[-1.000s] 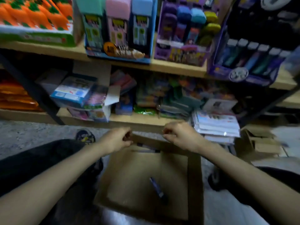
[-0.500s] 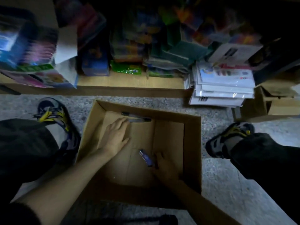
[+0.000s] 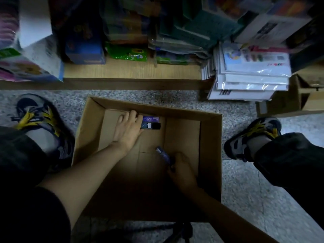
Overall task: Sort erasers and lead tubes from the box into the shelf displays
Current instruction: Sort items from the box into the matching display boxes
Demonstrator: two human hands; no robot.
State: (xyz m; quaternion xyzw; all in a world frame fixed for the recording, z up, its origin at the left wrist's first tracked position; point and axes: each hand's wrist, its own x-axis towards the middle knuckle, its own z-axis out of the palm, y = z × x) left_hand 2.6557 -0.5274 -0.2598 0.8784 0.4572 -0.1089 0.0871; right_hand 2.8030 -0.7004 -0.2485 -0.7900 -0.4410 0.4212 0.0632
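A left shoe [image 3: 40, 120] with yellow laces stands on the speckled floor [image 3: 245, 190], just beside the open cardboard box [image 3: 210, 155]. Inside the box, the left hand [image 3: 127, 128] reaches to the far wall. Its fingers and thumb close over the left ends of two lead tubes [image 3: 151, 122] that lie side by side against that wall, one purple and one dark with a black cap. Their right ends stick out past the hand.

Nearer the middle of the box bottom lies a purple tube [image 3: 163, 153], tilted. Its lower end is wrapped in the curled fingers of the right hand [image 3: 182, 171], though the light there is dim. The right shoe [image 3: 252, 135] stands on the floor right of the box. Beyond the box, the wooden shelf [image 3: 131, 71] holds blurred packets.
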